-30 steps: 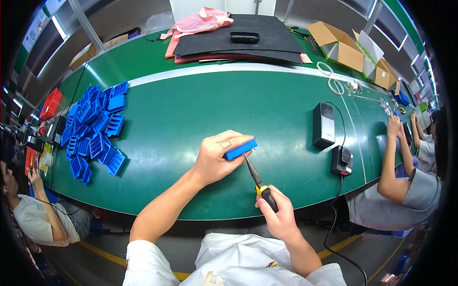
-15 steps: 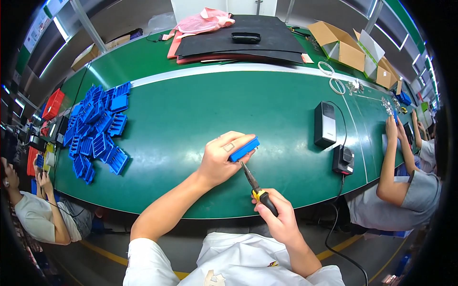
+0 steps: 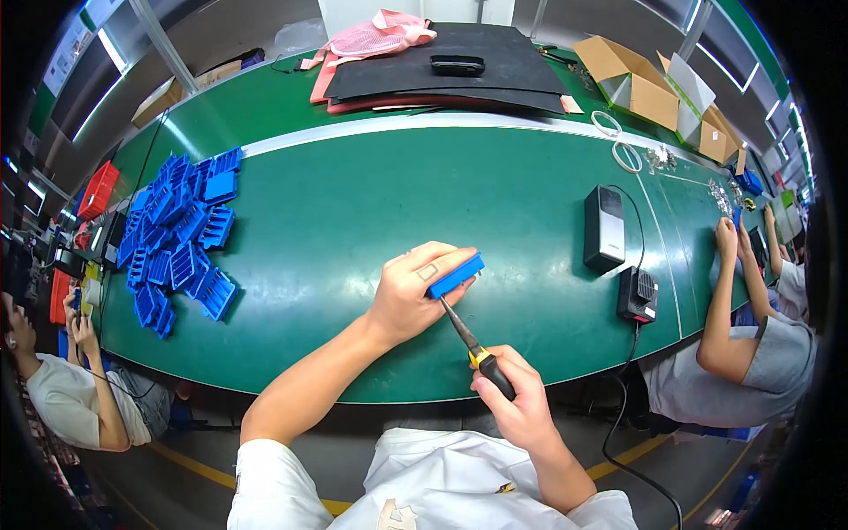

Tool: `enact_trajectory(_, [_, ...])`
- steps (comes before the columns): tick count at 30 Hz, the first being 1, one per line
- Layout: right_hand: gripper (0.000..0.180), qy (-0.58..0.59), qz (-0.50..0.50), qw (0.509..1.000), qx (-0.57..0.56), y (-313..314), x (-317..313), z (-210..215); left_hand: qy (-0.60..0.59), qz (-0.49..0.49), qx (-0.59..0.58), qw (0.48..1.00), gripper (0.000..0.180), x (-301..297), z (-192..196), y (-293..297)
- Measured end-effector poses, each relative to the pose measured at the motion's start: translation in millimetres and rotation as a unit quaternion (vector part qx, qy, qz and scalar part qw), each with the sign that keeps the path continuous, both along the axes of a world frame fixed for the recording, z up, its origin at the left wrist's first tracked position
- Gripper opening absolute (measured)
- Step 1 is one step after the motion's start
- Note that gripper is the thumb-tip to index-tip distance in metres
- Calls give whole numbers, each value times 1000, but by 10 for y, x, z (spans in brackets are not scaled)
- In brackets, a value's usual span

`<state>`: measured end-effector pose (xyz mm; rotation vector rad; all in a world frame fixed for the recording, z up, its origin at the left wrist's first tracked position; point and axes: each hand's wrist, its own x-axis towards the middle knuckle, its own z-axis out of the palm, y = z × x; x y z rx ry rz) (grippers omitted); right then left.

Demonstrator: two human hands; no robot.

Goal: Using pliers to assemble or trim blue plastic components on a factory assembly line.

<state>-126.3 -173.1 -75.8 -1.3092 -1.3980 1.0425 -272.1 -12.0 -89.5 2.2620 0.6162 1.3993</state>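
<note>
My left hand (image 3: 413, 290) is closed around a small blue plastic part (image 3: 456, 276), held above the green table near its front edge. In my right hand (image 3: 517, 397) is a pair of needle-nose pliers (image 3: 477, 352) with black and yellow handles. The narrow tip of the pliers meets the lower left end of the blue part. Whether the jaws grip anything there is too small to tell. A pile of blue slotted plastic parts (image 3: 177, 234) lies on the left of the table.
A silver and black box (image 3: 604, 230) and a corded black device (image 3: 637, 294) stand at the right. Black sheets (image 3: 450, 66), a pink mesh cloth (image 3: 384, 35) and an opened carton (image 3: 632, 84) sit at the back. Co-workers sit on both sides.
The tip of the pliers has moved slightly left, up against the blue part's lower end. Both hands otherwise stay nearly in place.
</note>
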Motion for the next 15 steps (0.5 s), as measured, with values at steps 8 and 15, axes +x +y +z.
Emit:
enact_trajectory(8, [9, -1, -3, 1000, -2, 10, 4, 7, 8, -2, -1, 1000, 35, -3, 10, 6])
enact_trajectory(15, [8, 6, 8, 1000, -1, -17, 26, -34, -2, -58, -52, 997, 33, -8, 18, -7])
